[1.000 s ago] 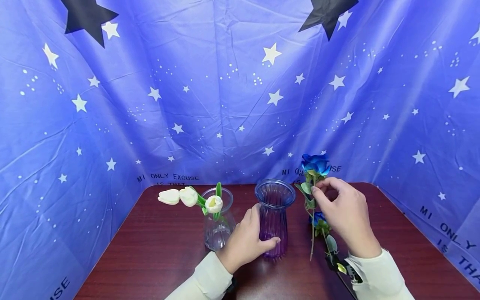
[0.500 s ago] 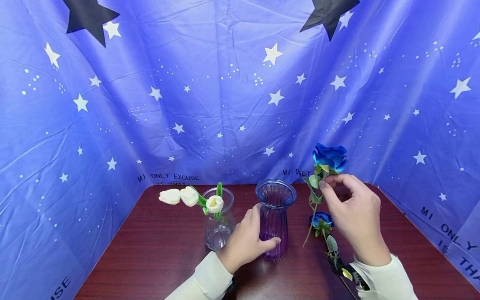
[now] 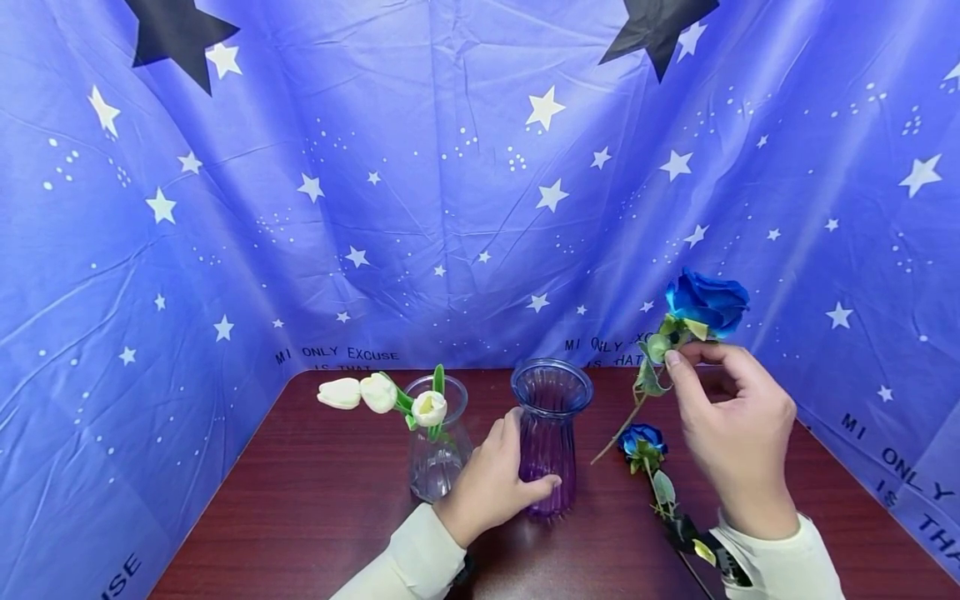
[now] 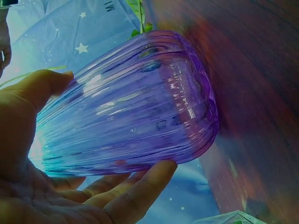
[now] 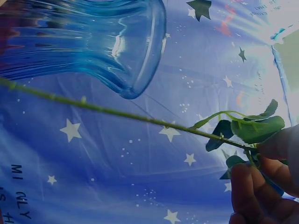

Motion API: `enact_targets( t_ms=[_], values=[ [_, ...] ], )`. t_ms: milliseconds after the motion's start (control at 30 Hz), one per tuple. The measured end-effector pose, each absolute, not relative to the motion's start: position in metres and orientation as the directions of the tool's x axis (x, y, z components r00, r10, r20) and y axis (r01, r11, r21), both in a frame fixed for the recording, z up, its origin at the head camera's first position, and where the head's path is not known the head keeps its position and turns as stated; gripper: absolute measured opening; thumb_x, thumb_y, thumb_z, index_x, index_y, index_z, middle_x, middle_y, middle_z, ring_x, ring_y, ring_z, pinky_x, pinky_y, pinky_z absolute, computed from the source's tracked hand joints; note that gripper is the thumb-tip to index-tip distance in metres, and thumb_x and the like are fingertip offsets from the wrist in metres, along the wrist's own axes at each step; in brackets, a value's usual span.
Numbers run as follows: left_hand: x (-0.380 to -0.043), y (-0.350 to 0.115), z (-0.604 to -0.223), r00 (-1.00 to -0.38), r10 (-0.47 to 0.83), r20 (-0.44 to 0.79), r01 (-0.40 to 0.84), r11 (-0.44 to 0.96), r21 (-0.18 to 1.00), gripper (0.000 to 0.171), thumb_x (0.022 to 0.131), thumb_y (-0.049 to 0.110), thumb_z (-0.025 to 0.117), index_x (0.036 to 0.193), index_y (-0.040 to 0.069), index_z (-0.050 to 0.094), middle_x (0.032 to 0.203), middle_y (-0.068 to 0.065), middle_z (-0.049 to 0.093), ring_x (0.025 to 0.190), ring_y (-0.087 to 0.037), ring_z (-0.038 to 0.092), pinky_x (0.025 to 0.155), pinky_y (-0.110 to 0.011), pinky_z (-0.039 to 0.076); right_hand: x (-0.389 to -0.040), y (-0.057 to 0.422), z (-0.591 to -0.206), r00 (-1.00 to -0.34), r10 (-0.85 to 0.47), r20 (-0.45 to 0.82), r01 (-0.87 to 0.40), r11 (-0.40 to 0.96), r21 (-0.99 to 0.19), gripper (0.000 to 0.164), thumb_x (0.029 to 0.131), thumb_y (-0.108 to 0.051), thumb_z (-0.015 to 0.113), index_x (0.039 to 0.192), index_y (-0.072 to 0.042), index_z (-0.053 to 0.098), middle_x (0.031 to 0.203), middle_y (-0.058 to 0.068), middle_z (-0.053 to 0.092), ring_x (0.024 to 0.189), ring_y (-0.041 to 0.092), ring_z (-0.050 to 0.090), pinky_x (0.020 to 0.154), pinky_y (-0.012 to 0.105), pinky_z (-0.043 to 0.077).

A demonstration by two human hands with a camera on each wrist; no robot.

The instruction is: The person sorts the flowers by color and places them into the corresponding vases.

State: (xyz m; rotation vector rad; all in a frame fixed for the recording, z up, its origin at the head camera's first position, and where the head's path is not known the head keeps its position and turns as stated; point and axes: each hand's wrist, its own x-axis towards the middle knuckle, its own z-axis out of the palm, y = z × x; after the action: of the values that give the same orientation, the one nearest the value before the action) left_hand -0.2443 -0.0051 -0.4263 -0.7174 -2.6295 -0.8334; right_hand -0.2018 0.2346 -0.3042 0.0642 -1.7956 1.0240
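My left hand [image 3: 491, 483] grips the ribbed purple-blue glass vase [image 3: 553, 450], thumb on the near side and fingers around its left; the vase stands upright on the table. In the left wrist view thumb and fingers wrap the vase from two sides. My right hand [image 3: 738, 425] pinches a blue rose [image 3: 708, 302] by its stem, just below the bloom. The rose tilts, its stem [image 5: 117, 112] slanting down to the left, its lower end right of the vase. A second blue rose [image 3: 642, 446] lies on the table below it, partly hidden by the right sleeve.
A clear glass vase [image 3: 437, 475] with white tulips [image 3: 377, 392] stands left of the purple one, partly behind my left hand. The dark red table [image 3: 300, 500] ends at a blue star-printed cloth [image 3: 450, 208] on the back and sides.
The right hand has moved right and slightly up with the blue rose. Its stem has gone from nearly upright to slanted. My left hand and both vases have stayed put.
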Motion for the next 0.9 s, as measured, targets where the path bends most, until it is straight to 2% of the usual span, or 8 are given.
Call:
enact_targets(
  t_ms=[333,467,567,733,900],
  values=[
    [-0.245,-0.005,-0.427,-0.838,0.374,0.396,0.535,0.704,0.468,0.1,0.083,0.054,0.082,0.153,0.002,0.034,0.128,-0.014,0.06,0.103,-0.028,0.07,0.09,-0.043,0.059,-0.191,0.239,-0.296,-0.43,0.426,0.796,-0.514,0.609,-0.604,0.017,0.089,-0.012,0.08,0.1,-0.001,0.079,0.085,-0.025,0.07,0.064,-0.007,0.065,0.06,0.009,0.048],
    [-0.245,-0.006,-0.428,-0.837,0.376,0.397,0.537,0.702,0.467,0.1,0.083,0.054,0.081,0.153,0.002,0.034,0.129,-0.014,0.06,0.103,-0.028,0.07,0.09,-0.043,0.059,-0.19,0.24,-0.294,-0.403,0.459,0.792,-0.542,0.577,-0.611,0.018,0.089,-0.012,0.079,0.1,0.002,0.078,0.081,-0.018,0.073,0.062,-0.004,0.066,0.057,0.01,0.048],
    [-0.245,-0.006,-0.428,-0.838,0.375,0.397,0.536,0.703,0.468,0.1,0.083,0.055,0.081,0.153,0.002,0.034,0.129,-0.014,0.06,0.103,-0.028,0.07,0.09,-0.043,0.059,-0.188,0.238,-0.292,-0.364,0.504,0.783,-0.578,0.537,-0.614,0.017,0.087,-0.006,0.08,0.097,0.006,0.077,0.077,-0.012,0.074,0.059,-0.002,0.064,0.056,0.011,0.046],
    [-0.245,-0.006,-0.428,-0.838,0.374,0.397,0.535,0.702,0.47,0.1,0.082,0.055,0.081,0.153,0.002,0.034,0.128,-0.014,0.06,0.101,-0.028,0.07,0.089,-0.043,0.059,-0.184,0.234,-0.286,-0.287,0.551,0.784,-0.66,0.48,-0.579,0.02,0.084,-0.001,0.079,0.094,0.015,0.073,0.077,-0.011,0.073,0.058,-0.002,0.063,0.056,0.01,0.044],
    [-0.245,-0.005,-0.428,-0.836,0.375,0.4,0.537,0.706,0.461,0.1,0.082,0.054,0.082,0.153,0.001,0.034,0.128,-0.015,0.06,0.098,-0.028,0.071,0.087,-0.042,0.06,-0.18,0.232,-0.281,-0.243,0.592,0.768,-0.69,0.452,-0.566,0.023,0.084,-0.001,0.08,0.094,0.017,0.072,0.076,-0.009,0.073,0.057,-0.002,0.062,0.055,0.01,0.042]
  ],
)
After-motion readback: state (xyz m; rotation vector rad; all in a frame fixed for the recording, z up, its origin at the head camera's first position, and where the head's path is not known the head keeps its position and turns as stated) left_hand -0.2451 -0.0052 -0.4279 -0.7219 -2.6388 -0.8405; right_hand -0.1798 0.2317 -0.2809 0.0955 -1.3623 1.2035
